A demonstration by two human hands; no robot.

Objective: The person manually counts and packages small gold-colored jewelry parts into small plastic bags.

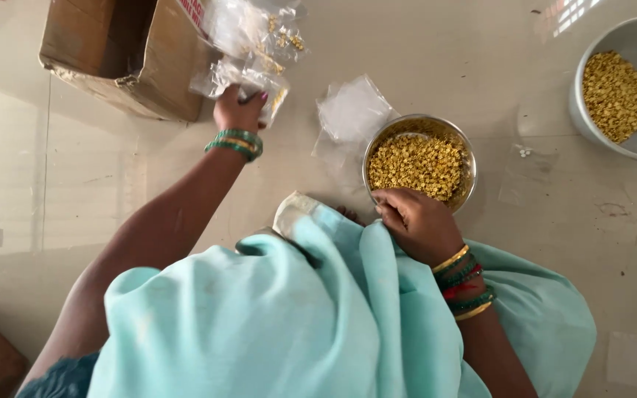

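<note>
Reaching beyond the steel bowl (pixel 419 161), the left hand (pixel 239 110) closes on a small filled plastic packet (pixel 248 77) beside the cardboard box (pixel 116 55). The right hand (pixel 418 221) rests curled at the bowl's near rim, fingers pinched over the golden beads (pixel 416 166); whether it holds any, I cannot tell. Empty clear bags (pixel 352 114) lie just beside the bowl, and a larger bowl (pixel 621 88) of beads sits well apart.

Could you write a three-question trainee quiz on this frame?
1. True or false: the left hand touches the small clear bags beside the cardboard box.
2. The right hand rests at the rim of: A) the steel bowl of small golden pieces, B) the grey bowl, C) the box.
3. What does the grey bowl hold?

Key: 1 true; 2 A; 3 small golden pieces, like those in the steel bowl.
</note>
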